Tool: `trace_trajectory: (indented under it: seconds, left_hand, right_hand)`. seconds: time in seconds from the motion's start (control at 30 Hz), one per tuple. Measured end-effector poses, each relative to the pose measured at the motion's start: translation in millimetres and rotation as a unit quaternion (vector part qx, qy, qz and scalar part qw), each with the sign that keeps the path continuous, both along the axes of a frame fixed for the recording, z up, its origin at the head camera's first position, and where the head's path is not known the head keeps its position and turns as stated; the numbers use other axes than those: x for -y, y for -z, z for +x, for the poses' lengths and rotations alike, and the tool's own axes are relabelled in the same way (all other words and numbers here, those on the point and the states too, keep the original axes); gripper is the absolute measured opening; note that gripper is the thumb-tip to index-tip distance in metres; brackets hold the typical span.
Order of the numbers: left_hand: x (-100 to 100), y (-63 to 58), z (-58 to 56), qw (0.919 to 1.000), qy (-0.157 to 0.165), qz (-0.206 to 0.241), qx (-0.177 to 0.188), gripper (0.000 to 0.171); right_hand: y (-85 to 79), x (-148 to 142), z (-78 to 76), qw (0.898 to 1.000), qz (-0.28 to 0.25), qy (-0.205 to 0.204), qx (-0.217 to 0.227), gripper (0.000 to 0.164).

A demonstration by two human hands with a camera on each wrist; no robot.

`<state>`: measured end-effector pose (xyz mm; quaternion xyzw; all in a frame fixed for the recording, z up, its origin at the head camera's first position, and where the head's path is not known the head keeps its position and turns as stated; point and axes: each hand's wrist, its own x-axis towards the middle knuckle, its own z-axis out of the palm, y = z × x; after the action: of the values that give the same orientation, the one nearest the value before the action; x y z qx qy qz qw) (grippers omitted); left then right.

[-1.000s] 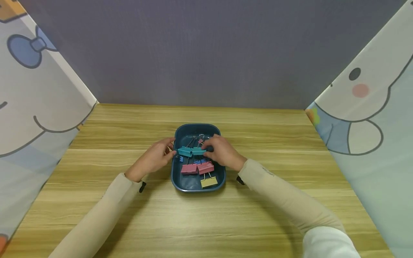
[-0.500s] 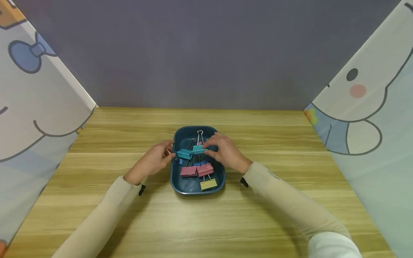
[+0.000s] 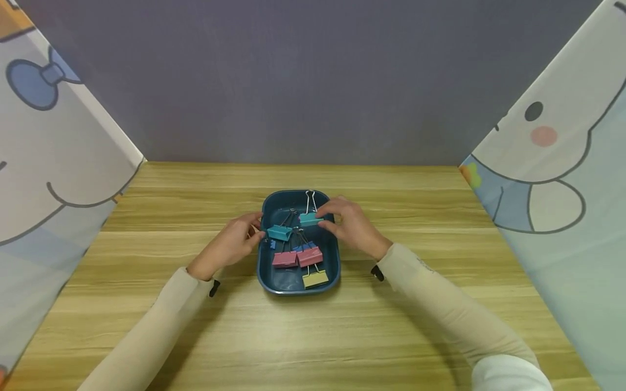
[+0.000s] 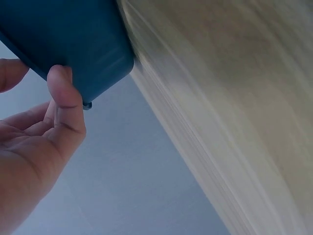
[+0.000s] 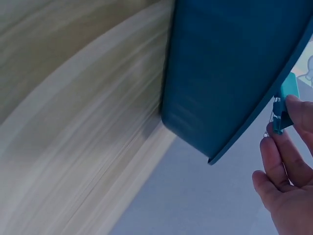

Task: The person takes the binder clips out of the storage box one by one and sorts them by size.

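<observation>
In the head view my right hand (image 3: 354, 225) pinches a teal binder clip (image 3: 310, 219) between thumb and fingers over the back right of a dark blue plastic tray (image 3: 279, 282). Its wire handles point away from me. In the right wrist view this teal clip (image 5: 288, 93) shows above the tray's rim. My left hand (image 3: 232, 244) is at the tray's left rim; in the left wrist view the thumb goes behind the rim while a finger of the left hand (image 4: 54, 132) lies against the outer wall. A second teal binder clip (image 3: 280, 233) lies inside near that side.
Two pink binder clips (image 3: 310, 256) lie side by side in the tray, partly covering a blue clip (image 3: 304, 247). A yellow binder clip (image 3: 315, 279) is near the front, and a small blue piece (image 3: 273, 244) at the left wall. The tray stands on a wooden table (image 3: 293, 342).
My right hand has lifted the teal clip away from the other teal clip and moved it back and to the right. The left hand stays at the rim.
</observation>
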<state>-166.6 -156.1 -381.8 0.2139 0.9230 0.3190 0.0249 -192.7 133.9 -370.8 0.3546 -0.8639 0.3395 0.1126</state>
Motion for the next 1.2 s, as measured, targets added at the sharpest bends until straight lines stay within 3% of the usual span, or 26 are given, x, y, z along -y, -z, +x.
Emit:
trace_trajectory:
  seconds: [0.57,0.8,1.1,1.2]
  left_hand:
    - [-1.6,-5.1,0.5,1.0000,-0.004,0.004,0.008,0.047]
    - [-0.2,-4.1,2.1,0.9999,-0.005,-0.002,0.009,0.048]
    - [-1.3,-4.7,3.2,0.9999,-0.006,0.001,0.008,0.048]
    - [-1.3,-4.6,3.3,0.9999,-0.007,0.002,0.010,0.048]
  right_hand:
    - [-8.3,-42.8,-10.7,0.997,-0.019,0.073,-0.003,0.019]
    - [2.4,-58.8,-17.0,0.997,-0.025,0.078,0.003,0.019]
    - [18.4,-76.5,-30.4,0.992,-0.024,0.103,0.062,0.018]
    - [23.7,-78.1,-33.4,0.992,-0.013,0.095,0.079,0.016]
